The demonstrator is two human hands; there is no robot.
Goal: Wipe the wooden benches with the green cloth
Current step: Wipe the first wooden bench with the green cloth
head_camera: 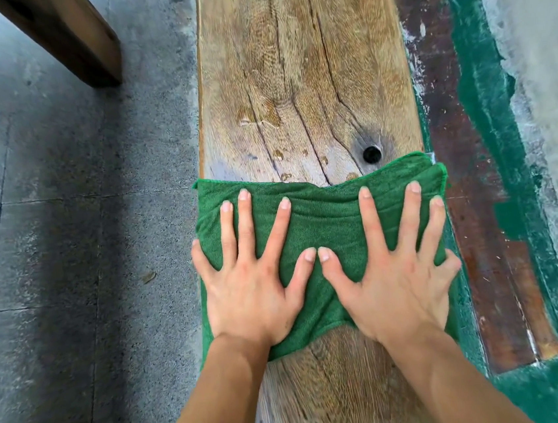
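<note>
The left hand (248,290) and right hand (395,281) press flat, fingers spread wide, on the green cloth (329,213), which spans the tabletop (300,71) from left edge to right edge. This looks like mid-wipe. The next push should carry the cloth evenly over the wet spots (254,117) ahead.

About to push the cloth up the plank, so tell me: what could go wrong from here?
1. The dark knot hole lies just ahead of the green cloth; the fabric might snag on its rim.
2. Long cracks run along the wooden bench, so the flat left hand and right hand could meet splinters if fingers slip off the cloth.
3. The cloth overhangs the bench's left edge and may drag off sideways.
</note>
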